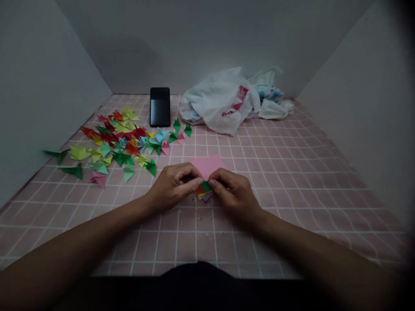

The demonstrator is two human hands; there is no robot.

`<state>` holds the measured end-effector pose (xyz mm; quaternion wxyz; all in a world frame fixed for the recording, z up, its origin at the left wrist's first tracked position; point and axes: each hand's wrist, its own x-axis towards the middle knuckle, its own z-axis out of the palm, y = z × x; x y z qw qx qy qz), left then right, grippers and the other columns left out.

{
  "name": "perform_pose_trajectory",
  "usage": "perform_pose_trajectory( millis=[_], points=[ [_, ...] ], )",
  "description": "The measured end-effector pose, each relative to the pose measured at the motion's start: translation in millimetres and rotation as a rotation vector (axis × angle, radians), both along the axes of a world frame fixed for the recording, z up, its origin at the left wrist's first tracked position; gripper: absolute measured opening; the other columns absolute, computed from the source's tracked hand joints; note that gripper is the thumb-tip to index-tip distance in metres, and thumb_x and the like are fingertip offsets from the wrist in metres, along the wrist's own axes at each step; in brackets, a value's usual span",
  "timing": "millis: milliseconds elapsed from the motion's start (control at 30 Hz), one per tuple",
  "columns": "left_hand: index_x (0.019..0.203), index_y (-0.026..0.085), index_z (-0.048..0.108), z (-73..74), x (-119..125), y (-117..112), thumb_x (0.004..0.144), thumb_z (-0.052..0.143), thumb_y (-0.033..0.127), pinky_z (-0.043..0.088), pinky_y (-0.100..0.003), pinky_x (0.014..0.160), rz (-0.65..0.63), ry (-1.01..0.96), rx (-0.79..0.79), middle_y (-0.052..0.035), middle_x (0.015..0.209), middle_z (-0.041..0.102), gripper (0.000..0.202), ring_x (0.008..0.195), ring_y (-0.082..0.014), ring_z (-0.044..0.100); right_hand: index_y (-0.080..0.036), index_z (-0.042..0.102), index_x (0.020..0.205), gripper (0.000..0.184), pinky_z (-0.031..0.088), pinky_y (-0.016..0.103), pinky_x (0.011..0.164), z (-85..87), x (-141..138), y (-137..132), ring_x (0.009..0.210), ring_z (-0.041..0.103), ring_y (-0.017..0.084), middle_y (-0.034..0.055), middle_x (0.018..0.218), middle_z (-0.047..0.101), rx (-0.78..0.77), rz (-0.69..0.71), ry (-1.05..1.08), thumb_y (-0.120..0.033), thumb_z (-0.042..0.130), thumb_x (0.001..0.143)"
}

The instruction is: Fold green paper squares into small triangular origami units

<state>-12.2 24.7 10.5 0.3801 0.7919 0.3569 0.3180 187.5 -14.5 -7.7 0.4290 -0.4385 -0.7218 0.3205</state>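
Observation:
A small folded piece of green paper (205, 186) is pinched between my two hands at the middle of the table. My left hand (177, 183) grips its left side between thumb and forefinger. On the other side, my right hand (235, 192) holds it the same way, fingers curled. Under and behind it lies a stack of coloured paper sheets (209, 164), pink on top, with orange, yellow and purple corners showing at the near end. My fingers hide much of the green paper, so its exact fold is hard to see.
Many folded paper cranes (119, 142) in several colours spread over the left of the table. A black phone (160, 108) leans upright at the back. White plastic bags (223, 101) lie crumpled at the back right. A pink checked cloth (292, 181) covers the table, with walls around it.

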Motion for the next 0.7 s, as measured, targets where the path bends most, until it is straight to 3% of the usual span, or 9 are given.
perform_pose_trajectory(
  millis=[133, 233, 467, 700],
  points=[
    [0.078, 0.016, 0.069, 1.8, -0.6, 1.1, 0.089, 0.063, 0.022, 0.046, -0.024, 0.063, -0.033, 0.011, 0.033, -0.0009, 0.071, 0.067, 0.015, 0.064, -0.0117, 0.059, -0.02, 0.059, 0.079, 0.016, 0.041, 0.026, 0.059, 0.5, -0.3, 0.3, 0.061, 0.054, 0.012, -0.0012, 0.069, 0.062, -0.092, 0.046, 0.06, -0.022, 0.057, 0.095],
    [0.074, 0.016, 0.067, 1.7, 0.4, 0.2, 0.089, 0.063, 0.023, 0.045, -0.023, 0.061, -0.048, -0.009, -0.029, -0.0001, 0.068, 0.065, 0.016, 0.062, -0.0111, 0.057, -0.019, 0.06, 0.077, 0.018, 0.04, 0.026, 0.059, 2.0, -0.5, -0.3, 0.061, 0.054, 0.012, -0.0011, 0.068, 0.062, -0.11, 0.059, 0.063, -0.024, 0.06, 0.094],
    [0.078, 0.015, 0.067, -6.1, 3.9, -0.7, 0.088, 0.07, 0.032, 0.047, -0.022, 0.058, -0.011, -0.257, -0.485, 0.0001, 0.067, 0.065, 0.02, 0.061, -0.0104, 0.059, -0.019, 0.058, 0.074, 0.02, 0.038, 0.024, 0.053, 6.0, -0.8, -2.0, 0.056, 0.049, 0.01, -0.0029, 0.063, 0.057, -0.252, 0.048, 0.21, -0.027, 0.061, 0.092],
    [0.076, 0.015, 0.066, -4.2, 2.6, -0.1, 0.092, 0.066, 0.039, 0.049, -0.022, 0.059, -0.003, -0.268, -0.459, -0.0001, 0.065, 0.065, 0.029, 0.06, -0.0111, 0.06, -0.018, 0.059, 0.075, 0.02, 0.042, 0.026, 0.054, 3.3, -3.7, -3.5, 0.057, 0.053, 0.011, -0.0009, 0.065, 0.061, -0.416, 0.108, 0.349, -0.03, 0.062, 0.091]
  ],
)
